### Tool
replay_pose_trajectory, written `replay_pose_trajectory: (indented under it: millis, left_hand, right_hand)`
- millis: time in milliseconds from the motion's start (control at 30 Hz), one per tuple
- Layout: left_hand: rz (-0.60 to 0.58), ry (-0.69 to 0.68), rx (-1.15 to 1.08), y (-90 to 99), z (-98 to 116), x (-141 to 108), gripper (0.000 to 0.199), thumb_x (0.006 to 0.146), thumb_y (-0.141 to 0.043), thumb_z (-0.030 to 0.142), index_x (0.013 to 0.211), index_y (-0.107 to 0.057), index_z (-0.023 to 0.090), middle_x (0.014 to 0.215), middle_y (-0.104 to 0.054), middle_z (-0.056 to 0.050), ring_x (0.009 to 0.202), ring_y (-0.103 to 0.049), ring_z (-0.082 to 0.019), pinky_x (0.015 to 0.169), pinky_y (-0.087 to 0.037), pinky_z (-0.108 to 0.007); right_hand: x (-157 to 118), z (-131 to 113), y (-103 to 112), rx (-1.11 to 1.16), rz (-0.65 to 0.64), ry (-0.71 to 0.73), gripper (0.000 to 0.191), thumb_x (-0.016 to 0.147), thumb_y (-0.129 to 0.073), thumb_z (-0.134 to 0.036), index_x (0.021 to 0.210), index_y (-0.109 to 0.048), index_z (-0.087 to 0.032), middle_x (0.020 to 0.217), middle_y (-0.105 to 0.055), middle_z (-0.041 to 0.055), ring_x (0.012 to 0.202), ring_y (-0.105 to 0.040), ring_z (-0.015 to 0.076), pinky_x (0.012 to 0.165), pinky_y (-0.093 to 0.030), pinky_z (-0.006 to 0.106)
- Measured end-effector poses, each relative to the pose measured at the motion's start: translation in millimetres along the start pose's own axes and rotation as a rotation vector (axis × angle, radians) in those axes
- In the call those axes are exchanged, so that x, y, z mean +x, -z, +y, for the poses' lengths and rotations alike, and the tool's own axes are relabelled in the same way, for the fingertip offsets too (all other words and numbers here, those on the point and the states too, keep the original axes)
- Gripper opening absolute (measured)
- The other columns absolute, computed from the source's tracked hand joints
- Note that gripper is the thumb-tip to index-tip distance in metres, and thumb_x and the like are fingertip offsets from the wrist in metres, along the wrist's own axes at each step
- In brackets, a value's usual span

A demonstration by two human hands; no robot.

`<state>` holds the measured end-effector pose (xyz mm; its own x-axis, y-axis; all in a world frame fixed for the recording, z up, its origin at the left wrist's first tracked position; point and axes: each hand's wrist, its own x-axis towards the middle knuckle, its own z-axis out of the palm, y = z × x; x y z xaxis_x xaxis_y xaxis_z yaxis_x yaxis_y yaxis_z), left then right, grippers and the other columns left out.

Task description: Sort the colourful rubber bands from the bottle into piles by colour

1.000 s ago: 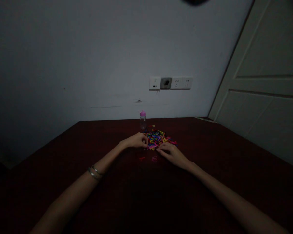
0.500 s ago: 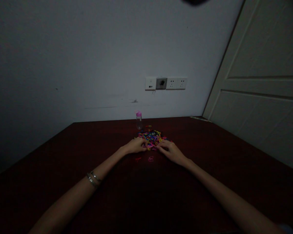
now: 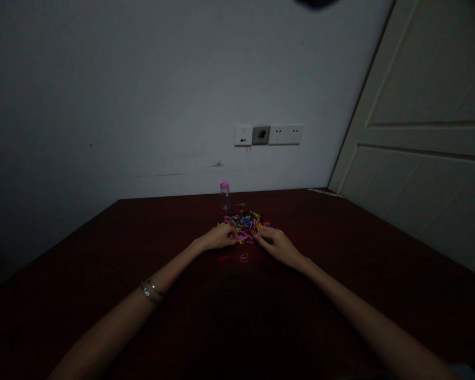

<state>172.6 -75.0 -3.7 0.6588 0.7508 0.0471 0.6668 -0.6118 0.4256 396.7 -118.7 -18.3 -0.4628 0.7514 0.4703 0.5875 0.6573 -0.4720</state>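
Observation:
A heap of small, many-coloured elastic bands (image 3: 245, 224), looking like hair ties, lies on the dark red table (image 3: 142, 227). At its left edge rests my left hand (image 3: 220, 236), fingers curled in and thumb close to the fingertips. My right hand (image 3: 275, 244) is at the right edge, thumb and forefinger brought together at the near side of the heap. Whatever either hand pinches is too small to make out. Closer to me lie a pink loop (image 3: 243, 258) and a red band (image 3: 224, 258), apart from the heap.
A clear bottle with a pink cap (image 3: 225, 195) stands behind the heap. One yellow band (image 3: 242, 204) lies beyond it. The wall (image 3: 162, 105) with a row of sockets (image 3: 285, 134) rises at the table's back edge, and a pale panelled door (image 3: 415, 174) is on the right.
Both hands stay in nearly the same place at the edges of the heap. The whole view has shifted very slightly.

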Motion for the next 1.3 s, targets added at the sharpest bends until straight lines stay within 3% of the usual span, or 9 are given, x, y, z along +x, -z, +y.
replay_pose_trajectory:
  millis: [300,733,1100,1300]
  left_hand:
    - [0.039,0.027,-0.092,-2.5,3,0,0.020,0.071,-0.053,0.029,0.075,-0.063,0.012,0.063,-0.054,0.001,0.058,-0.045,-0.009,0.051,-0.029,-0.019]
    - [0.178,0.000,-0.182,19.2,-3,4,0.021,0.072,-0.055,0.030,0.075,-0.065,0.011,0.062,-0.055,-0.001,0.054,-0.042,-0.008,0.052,-0.030,-0.020]
    - [0.095,-0.019,-0.205,3.5,32,5,0.022,0.071,-0.056,0.030,0.074,-0.067,0.012,0.055,-0.050,0.002,0.051,-0.037,-0.007,0.049,-0.026,-0.020]
    - [0.160,0.046,-0.235,1.2,14,9,0.026,0.071,-0.056,0.033,0.072,-0.069,0.011,0.055,-0.053,0.000,0.050,-0.038,-0.007,0.048,-0.026,-0.020]
  right_hand:
    - [0,0,0,-0.016,-0.008,-0.017,0.027,0.086,-0.041,-0.032,0.085,-0.065,-0.019,0.080,-0.063,0.0039,0.074,-0.055,0.0145,0.068,-0.042,0.026]
    - [1,3,6,-0.020,0.027,0.000,0.029,0.087,-0.040,-0.032,0.081,-0.065,-0.018,0.078,-0.063,0.0035,0.073,-0.055,0.0144,0.069,-0.041,0.026]
    - [5,16,21,-0.028,0.094,-0.064,0.027,0.084,-0.042,-0.031,0.079,-0.065,-0.017,0.078,-0.062,0.0050,0.071,-0.055,0.0150,0.067,-0.042,0.027]
    - [5,22,22,-0.045,0.077,-0.082,0.027,0.084,-0.043,-0.031,0.083,-0.066,-0.017,0.081,-0.062,0.0057,0.072,-0.056,0.0154,0.068,-0.042,0.027]
